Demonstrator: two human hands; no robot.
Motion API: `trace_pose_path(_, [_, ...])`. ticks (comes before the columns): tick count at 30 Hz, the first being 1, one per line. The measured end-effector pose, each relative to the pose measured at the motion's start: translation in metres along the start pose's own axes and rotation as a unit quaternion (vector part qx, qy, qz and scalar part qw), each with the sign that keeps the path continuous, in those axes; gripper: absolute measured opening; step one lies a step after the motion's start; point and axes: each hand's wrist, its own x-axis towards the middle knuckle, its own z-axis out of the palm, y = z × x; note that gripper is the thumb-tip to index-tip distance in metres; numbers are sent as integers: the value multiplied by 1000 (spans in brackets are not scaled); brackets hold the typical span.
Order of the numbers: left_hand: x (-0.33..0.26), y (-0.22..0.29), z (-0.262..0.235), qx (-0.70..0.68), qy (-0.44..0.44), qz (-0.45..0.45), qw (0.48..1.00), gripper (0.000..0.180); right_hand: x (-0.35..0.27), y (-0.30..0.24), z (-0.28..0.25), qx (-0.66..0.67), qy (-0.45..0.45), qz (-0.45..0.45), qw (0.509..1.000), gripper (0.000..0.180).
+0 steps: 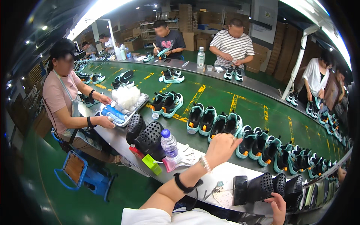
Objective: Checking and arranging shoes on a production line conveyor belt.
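Note:
My left hand (pixel 221 148) reaches over the near edge of the green belt, back of the hand up and fingers curled. It is right beside a pair of black shoes with turquoise soles (pixel 233 123) and another such shoe (pixel 245 141). What its hidden fingers hold, if anything, I cannot make out. Low on the right, my right hand (pixel 277 207) has its fingers apart, by a black perforated clog-shaped piece (pixel 259 188) lying on the metal ledge. I see nothing held in it, and the frame's lower edge crops its wrist.
More shoes (pixel 268 150) line the green belt (pixel 202 93). On the near ledge are a water bottle (pixel 169 144), black perforated pieces (pixel 150 139), a lime-green box (pixel 152 164) and white gloves (pixel 187 155). A co-worker at left handles a tray (pixel 140 102); a blue stool (pixel 84 170) stands below.

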Motion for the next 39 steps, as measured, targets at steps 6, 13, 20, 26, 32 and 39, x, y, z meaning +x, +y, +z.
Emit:
trace_pose_path(6, [-51,31,-94,-177,16,101,979,23,9,7,3,7,-8,-7,1000,34])
trace_pose_path(13, [-94,15,-134,-209,78,54,973,30,16,18,8,-5,-15,-13,1000,38])
trace_pose_path(20, [-125,0,-113,-286,160,-69,942,53,17,30,-4,-15,-1,16,1000,31])
trace_pose_path(26, [-106,-4,-41,-366,131,-47,920,49,-30,30,-39,-61,136,-6,989,31])
trace_pose_path(32, [-37,-33,68,-83,3,14,996,36,-96,36,-66,-42,275,13,961,32])
trace_pose_path(39, [41,-81,185,-80,-51,-47,994,40,-148,63,-78,-51,334,54,940,31])
